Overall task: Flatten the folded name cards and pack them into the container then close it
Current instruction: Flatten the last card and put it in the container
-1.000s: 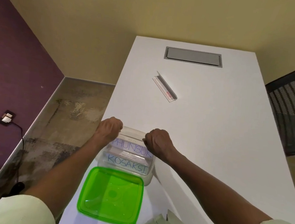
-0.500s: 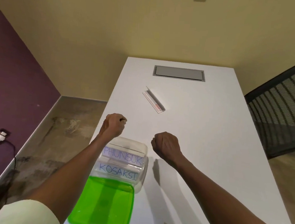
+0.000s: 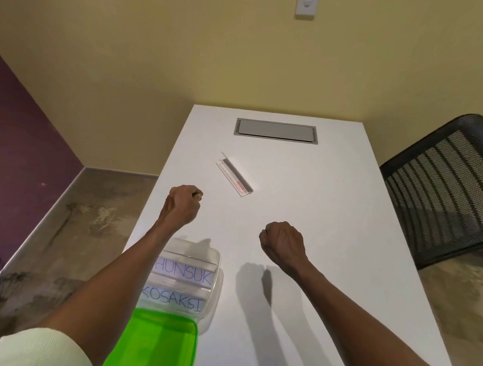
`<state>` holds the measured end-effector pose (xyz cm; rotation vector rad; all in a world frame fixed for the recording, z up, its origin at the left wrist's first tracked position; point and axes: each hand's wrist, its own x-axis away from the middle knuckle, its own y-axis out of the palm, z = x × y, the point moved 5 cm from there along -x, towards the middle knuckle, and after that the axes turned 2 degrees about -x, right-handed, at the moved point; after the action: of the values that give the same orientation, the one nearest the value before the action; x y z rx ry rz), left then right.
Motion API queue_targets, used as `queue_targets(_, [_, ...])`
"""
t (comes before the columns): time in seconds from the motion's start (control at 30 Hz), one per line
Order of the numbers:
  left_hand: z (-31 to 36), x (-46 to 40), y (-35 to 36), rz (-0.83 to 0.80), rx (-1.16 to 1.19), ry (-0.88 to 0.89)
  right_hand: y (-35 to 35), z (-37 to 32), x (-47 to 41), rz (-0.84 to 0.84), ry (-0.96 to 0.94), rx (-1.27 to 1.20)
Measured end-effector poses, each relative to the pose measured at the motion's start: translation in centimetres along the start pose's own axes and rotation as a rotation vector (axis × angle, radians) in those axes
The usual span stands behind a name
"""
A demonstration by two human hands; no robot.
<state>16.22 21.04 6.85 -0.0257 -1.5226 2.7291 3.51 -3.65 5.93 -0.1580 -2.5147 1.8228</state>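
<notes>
1. Above the white rectangular table (image 3: 304, 216), we are holding both hands in the air. Our left hand (image 3: 181, 205) and our right hand (image 3: 283, 242) are both curling their fingers into fists, and neither is gripping anything.
2. We are keeping the clear plastic container (image 3: 189, 277) at the near left edge of the table, beneath our left forearm. Two flattened white name cards are lying inside it: the hand-lettered card ending HUNSUK (image 3: 185, 273) and the KOSAKSI card (image 3: 173, 303).
3. We are leaving the bright green plastic lid (image 3: 152, 346) off, lying just on the near side of the container and touching or overlapping its near rim.
4. We are noting one folded clear-and-white name card (image 3: 235, 175) farther up the table, well apart from both hands.
5. Hazards, in our judgement:
   - The container is sitting close to the table edge; the left forearm, in reaching forward, could be nudging it off.
   - Flattening the far card carelessly could be creasing it crookedly.
   - Cards riding high could be stopping the lid from seating.
</notes>
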Motion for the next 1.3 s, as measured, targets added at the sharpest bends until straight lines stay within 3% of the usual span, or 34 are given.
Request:
queue_targets(0.57, [0.1, -10.4, 3.0, -0.005, -0.082, -0.041, 3.2, 3.6, -10.0, -0.007, 0.053, -0.096])
queue_targets(0.83, [0.9, -17.7, 5.2, -0.015, -0.095, -0.012, 7.7, 5.4, -16.5, -0.211, 0.439, -0.612])
queue_targets(1.0, [1.9, -21.6, 6.7, 0.035, -0.098, 0.044, 10.5, 5.6, -19.4, -0.230, 0.615, -0.838])
queue_targets(1.17, [2.6, -24.1, 8.5, -0.032, -0.159, 0.080, 12.8, 5.5, -21.0, -0.266, 0.759, -1.126])
queue_targets(1.3, [2.5, -26.4, 10.0, -0.079, -0.129, 0.044, 13.6, 5.4, -21.7, -0.279, 0.864, -1.073])
